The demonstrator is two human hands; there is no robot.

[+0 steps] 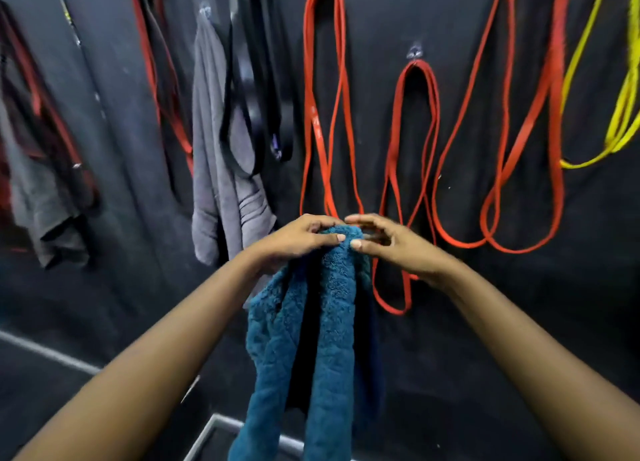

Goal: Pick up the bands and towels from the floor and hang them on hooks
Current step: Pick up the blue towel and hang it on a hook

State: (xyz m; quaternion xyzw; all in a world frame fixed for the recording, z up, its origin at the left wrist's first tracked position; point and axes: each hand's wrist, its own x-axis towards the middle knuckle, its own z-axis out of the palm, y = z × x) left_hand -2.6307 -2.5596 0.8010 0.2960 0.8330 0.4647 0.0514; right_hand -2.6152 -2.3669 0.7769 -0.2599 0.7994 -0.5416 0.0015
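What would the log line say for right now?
step: hanging teal towel | left hand: gripping towel top | right hand: fingers at towel top | hook: hidden | wall: bands hung

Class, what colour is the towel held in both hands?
The towel is teal blue, seen best in the head view, the only one.

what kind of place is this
Probably a gym storage corner: red resistance bands and yellow ones hang from hooks on a black wall, beside a grey towel, and both hands hold a teal towel.
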